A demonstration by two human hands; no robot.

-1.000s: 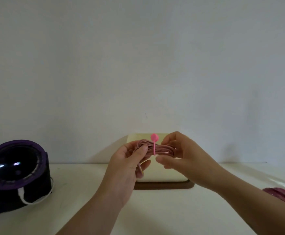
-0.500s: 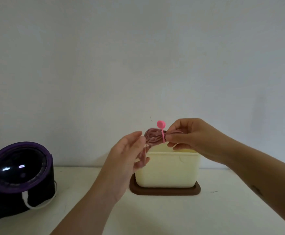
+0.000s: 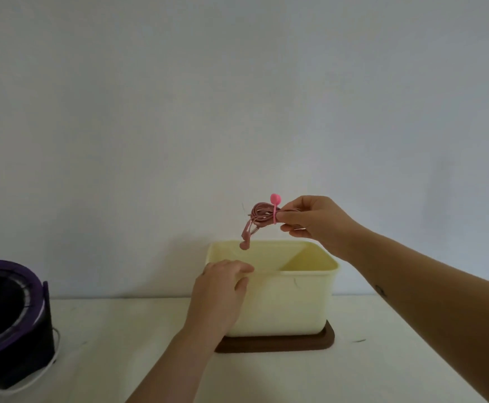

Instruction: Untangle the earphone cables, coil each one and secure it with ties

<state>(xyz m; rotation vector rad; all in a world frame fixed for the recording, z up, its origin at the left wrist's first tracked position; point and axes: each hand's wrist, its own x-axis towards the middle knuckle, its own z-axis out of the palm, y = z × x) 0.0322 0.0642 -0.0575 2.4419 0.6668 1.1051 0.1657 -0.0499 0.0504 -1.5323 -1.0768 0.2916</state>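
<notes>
A coiled pink earphone cable (image 3: 259, 214), bound by a bright pink tie (image 3: 275, 203), hangs in the air above the open cream box (image 3: 284, 303). My right hand (image 3: 313, 221) pinches the coil at the tie. Two earbuds dangle from the coil's left end, just over the box's back left rim. My left hand (image 3: 221, 289) is lower, in front of the box's front left corner, with its fingers loosely bent at the rim and holding nothing.
The cream box stands on a brown lid or tray (image 3: 275, 343) near the wall. A black and purple round device (image 3: 8, 324) with a white cord sits at the left edge. A white table top (image 3: 382, 359) spreads around them.
My right hand has carried the tied coil up and right, over the box. My left hand has let go of the coil and dropped to the box's front left rim.
</notes>
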